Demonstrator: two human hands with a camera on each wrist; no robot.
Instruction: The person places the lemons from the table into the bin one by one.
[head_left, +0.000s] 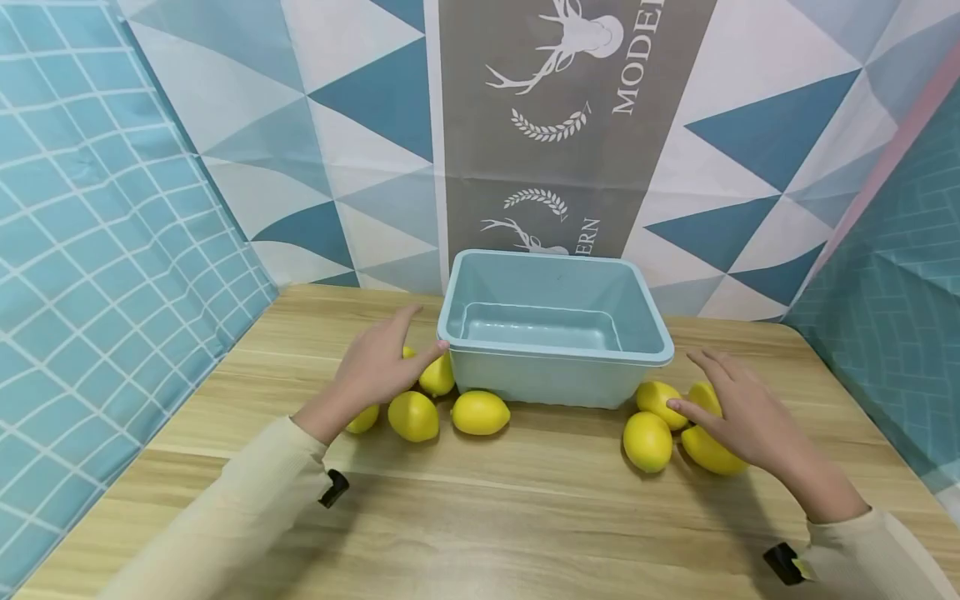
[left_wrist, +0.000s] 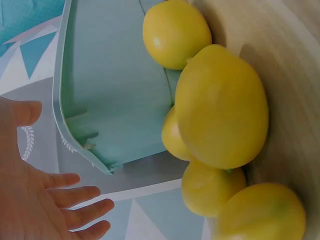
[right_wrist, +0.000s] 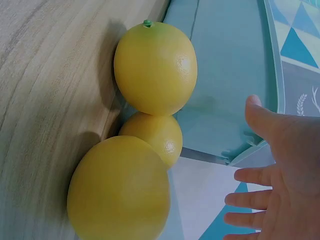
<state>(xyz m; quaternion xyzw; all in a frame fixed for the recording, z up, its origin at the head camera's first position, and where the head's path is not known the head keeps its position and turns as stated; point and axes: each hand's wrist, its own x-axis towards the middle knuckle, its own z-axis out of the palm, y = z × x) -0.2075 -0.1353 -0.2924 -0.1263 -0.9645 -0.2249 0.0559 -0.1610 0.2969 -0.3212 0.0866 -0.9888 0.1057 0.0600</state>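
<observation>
A person's two bare hands hang over a wood-grain table (head_left: pixel 480 517), on either side of a pale blue plastic bin. The left hand (head_left: pixel 378 358) is spread above a loose group of five lemons (head_left: pixel 414 417) beside the bin's left end and along its front; the right hand (head_left: pixel 750 408), thumb apart from its fingers, is above four more lemons (head_left: pixel 647 442), bunched near the front right corner. Neither hand grips anything. The risk, as I judge it, is rolling: the lemons are rounded and crowded, so pressing on one could push its neighbours away. The left thumb is near the bin's rim, and a knock there might shift the bin. The bin (head_left: pixel 547 379) stands upright against or near the patterned backdrop (head_left: pixel 360 142), its top uncovered; no lemon shows inside, only its smooth floor.
</observation>
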